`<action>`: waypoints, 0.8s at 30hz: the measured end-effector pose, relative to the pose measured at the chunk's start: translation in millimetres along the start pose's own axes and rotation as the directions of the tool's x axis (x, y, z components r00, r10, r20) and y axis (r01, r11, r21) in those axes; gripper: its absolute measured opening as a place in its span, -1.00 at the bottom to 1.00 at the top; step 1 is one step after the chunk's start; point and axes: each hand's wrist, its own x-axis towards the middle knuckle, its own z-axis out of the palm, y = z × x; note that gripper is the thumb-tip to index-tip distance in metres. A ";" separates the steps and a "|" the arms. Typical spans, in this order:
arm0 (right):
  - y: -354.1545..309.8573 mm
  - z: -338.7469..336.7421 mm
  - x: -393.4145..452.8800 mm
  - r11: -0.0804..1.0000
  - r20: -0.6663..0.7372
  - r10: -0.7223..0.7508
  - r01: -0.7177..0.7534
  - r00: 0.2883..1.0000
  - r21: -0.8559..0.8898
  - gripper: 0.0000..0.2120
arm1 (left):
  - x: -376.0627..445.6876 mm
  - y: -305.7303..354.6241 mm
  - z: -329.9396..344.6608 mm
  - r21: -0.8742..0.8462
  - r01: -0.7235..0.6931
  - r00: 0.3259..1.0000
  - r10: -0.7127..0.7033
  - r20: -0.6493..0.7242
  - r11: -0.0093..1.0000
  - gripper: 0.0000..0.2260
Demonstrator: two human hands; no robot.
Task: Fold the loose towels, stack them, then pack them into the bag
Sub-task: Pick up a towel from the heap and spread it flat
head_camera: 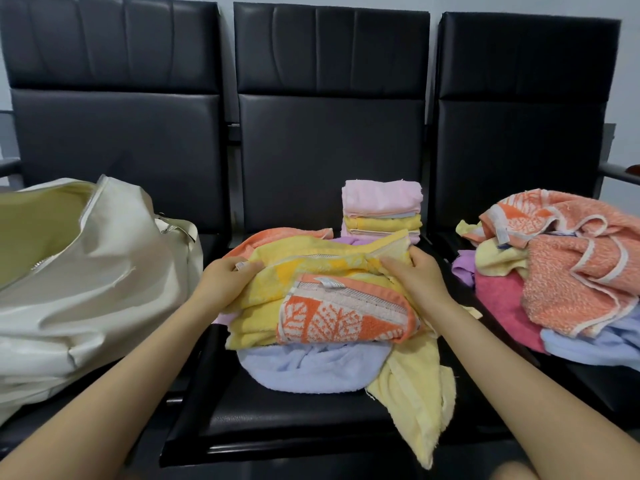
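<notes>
Forearms reaching forward, left hand point(227, 282) and right hand point(417, 271) each gripping yellow towel point(277, 285) edges

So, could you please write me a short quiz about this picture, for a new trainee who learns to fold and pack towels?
1. True or false: the bag lies open on the left seat.
2. Which colour is the top towel of the folded stack at the back of the middle seat? A) blue B) pink C) orange
3. What do both hands hold?

Key:
1. True.
2. B, pink.
3. The left hand and the right hand grip the two sides of the yellow towel on the middle pile. The loose pile on the right seat is untouched.
</notes>
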 end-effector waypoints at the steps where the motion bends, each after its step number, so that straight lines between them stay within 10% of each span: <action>1: -2.1 1.3 0.1 1.000 -0.010 -0.004 0.004 1.000 0.014 -0.90 | -0.8 -0.3 0.0 0.032 -0.032 0.999 0.033 0.000 0.999 -0.75; 5: -5.1 3.3 -0.8 0.976 0.127 0.211 -0.216 0.969 0.024 -0.63 | 1.0 -7.3 3.8 0.211 -0.097 0.981 0.058 0.185 0.973 -0.62; 8: -11.1 -1.8 -4.1 0.980 0.085 0.183 -0.189 0.979 0.069 -0.77 | -3.6 -5.3 5.1 0.186 -0.107 0.974 0.065 0.217 0.977 -0.68; 17: -86.5 -29.6 -51.2 0.903 -0.048 0.018 0.004 0.999 0.429 -0.91 | -60.4 58.3 -31.3 -0.598 -0.075 0.997 0.049 -0.061 0.798 -0.79; 24: -72.1 -43.6 -80.3 0.951 0.013 0.234 -0.231 0.972 0.207 -0.85 | -99.9 41.5 -37.3 -0.193 -0.080 0.995 0.090 0.046 0.978 -0.81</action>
